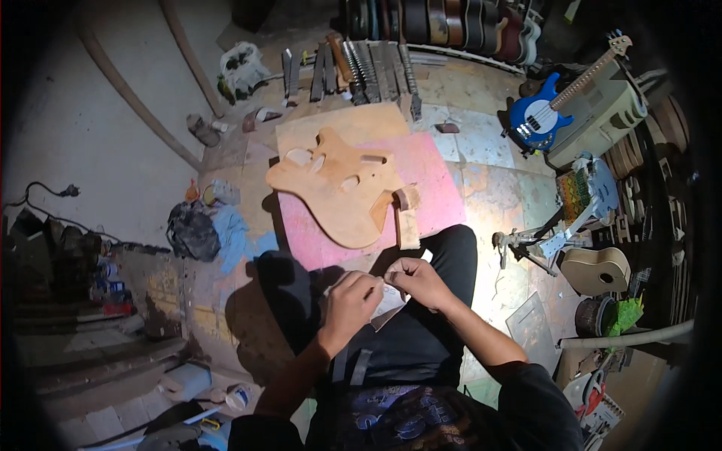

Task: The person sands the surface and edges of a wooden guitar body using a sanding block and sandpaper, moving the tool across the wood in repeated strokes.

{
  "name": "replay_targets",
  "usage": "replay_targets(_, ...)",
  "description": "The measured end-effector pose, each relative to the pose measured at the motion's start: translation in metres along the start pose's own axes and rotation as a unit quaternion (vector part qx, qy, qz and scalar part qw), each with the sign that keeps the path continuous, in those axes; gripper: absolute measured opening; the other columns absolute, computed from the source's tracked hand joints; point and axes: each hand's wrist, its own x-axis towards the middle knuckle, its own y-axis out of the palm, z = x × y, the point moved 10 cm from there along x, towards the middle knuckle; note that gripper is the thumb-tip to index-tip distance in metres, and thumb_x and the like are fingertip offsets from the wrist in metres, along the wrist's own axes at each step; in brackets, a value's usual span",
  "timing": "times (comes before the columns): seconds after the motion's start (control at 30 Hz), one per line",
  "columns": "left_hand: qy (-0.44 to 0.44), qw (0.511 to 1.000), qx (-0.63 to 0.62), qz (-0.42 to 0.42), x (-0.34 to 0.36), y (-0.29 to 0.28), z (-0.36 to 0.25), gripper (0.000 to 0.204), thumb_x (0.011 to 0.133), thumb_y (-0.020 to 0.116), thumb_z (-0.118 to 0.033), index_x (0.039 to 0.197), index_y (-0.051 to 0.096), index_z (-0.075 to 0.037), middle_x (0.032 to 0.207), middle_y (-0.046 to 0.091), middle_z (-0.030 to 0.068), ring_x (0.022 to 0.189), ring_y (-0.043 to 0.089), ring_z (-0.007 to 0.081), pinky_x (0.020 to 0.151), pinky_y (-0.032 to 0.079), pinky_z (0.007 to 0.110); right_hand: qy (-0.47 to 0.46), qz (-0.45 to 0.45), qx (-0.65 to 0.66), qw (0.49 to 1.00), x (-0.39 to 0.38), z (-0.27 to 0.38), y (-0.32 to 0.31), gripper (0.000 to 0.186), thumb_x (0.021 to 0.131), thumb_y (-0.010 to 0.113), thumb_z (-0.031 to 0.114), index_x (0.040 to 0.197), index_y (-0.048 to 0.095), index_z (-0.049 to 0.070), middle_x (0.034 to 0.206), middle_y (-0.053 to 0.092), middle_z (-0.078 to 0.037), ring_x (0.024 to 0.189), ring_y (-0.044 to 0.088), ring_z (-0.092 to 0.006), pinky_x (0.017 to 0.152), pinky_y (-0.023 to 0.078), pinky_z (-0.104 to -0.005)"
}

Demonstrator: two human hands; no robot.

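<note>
My left hand [351,304] and my right hand [421,283] meet above my lap, fingers pinched on a small sheet of sandpaper [388,304]. Its pale printed back shows, along with a brown edge below; the fingers cover its upper part. Beyond my hands an unfinished wooden electric guitar body [331,195] with cut-out cavities lies flat on a pink board [445,173]. Against the body's right side rests a pale wooden strip [408,229], with a curled brown piece of sandpaper [408,197] at its far end.
Rasps and files [368,71] lie in a row at the back. Behind them stand several guitar cases or bodies [444,22]. On the right are a blue bass guitar [538,113] and an acoustic guitar body [596,269]. A dark bag [193,229] and blue cloth [232,233] sit left.
</note>
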Motion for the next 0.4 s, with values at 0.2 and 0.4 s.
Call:
replay_targets(0.2, -0.191, 0.96, -0.131, -0.155, 0.019, -0.063, 0.081, 0.002, 0.096, 0.074, -0.002, 0.097, 0.073, 0.0, 0.085, 0.074, 0.0103, 0.071, 0.069, 0.0199, 0.067, 0.054, 0.035, -0.055, -0.026, 0.085, 0.995, 0.02, 0.047, -0.023, 0.039, 0.115, 0.055, 0.034, 0.114, 0.071, -0.001, 0.1, 0.071, -0.003, 0.089, 0.063, -0.0111, 0.086, 0.051, -0.0282)
replay_targets(0.4, -0.236, 0.945, -0.115, -0.193, 0.065, -0.084, 0.192, 0.01, 0.103, 0.066, -0.005, 0.108, 0.073, 0.001, 0.077, 0.067, 0.0021, 0.056, 0.057, 0.0076, 0.049, 0.042, 0.027, -0.064, -0.005, 0.075, 0.995, 0.141, 0.078, -0.033, 0.034, 0.112, 0.063, 0.028, 0.133, 0.064, 0.0, 0.118, 0.073, -0.006, 0.105, 0.068, -0.0139, 0.1, 0.054, -0.0348)
